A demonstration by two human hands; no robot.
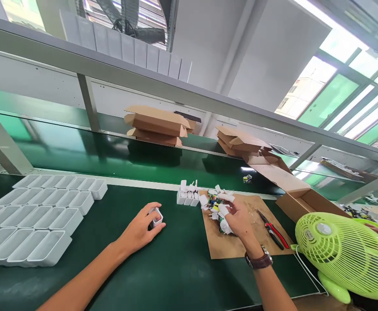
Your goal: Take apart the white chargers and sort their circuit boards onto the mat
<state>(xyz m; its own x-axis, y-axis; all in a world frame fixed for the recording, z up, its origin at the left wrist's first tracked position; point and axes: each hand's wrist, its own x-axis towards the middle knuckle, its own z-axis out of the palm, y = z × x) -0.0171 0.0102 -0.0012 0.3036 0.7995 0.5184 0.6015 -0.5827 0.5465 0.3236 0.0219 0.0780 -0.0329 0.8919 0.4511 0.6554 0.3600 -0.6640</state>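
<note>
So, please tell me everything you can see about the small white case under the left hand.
The small white case is a boxy shell, apparently glossy plastic, with rounded corners and an open, hollow end turned towards the right. It rests on the dark green table. The left hand lies over it, fingers curled on its top and near side. Nothing else touches it.

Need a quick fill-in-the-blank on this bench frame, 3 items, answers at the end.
1. The left hand rests on a small ____ plastic housing.
2. The right hand reaches into a pile of parts lying on a sheet of ____.
3. The red-handled pliers lie to the left of a ____ fan.

Answers: white; cardboard; green
</note>
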